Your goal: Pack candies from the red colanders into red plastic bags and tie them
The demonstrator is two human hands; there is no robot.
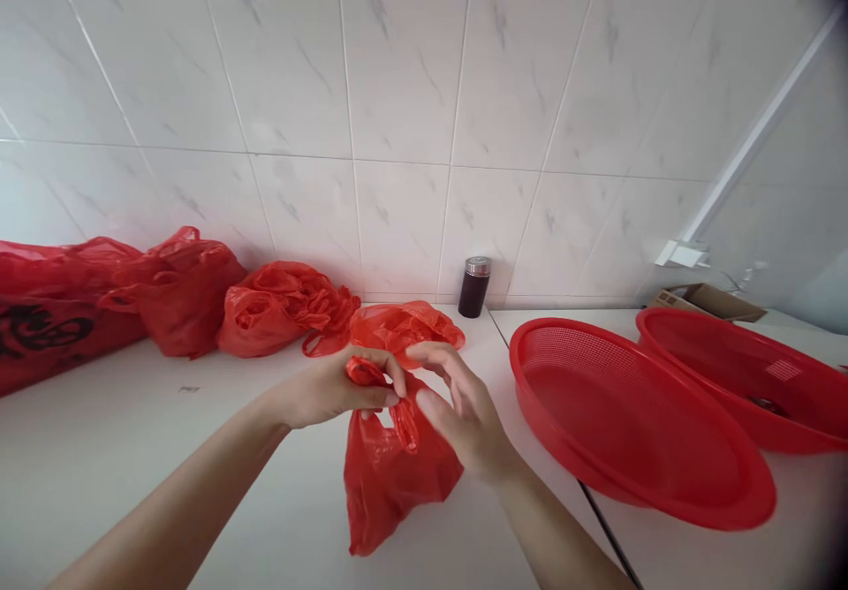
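Note:
A red plastic bag [397, 502] rests on the white table in front of me, its contents hidden. My left hand [331, 391] is closed on the bag's gathered handles, thumb and fingers pinching the twisted plastic at the top. To the right of the bag's neck is my right hand [467, 413], thumb and fingers apart and curved, with nothing visible between them. Just behind both hands lies another crumpled red plastic bag [407, 321].
Along the tiled wall stand several red bags [192, 290] on the left. A dark flask [475, 288] with a silver lid is at the back. Two red plastic baskets [623, 413] occupy the right, near a cardboard box [715, 301]. A seam [609, 533] runs between tables.

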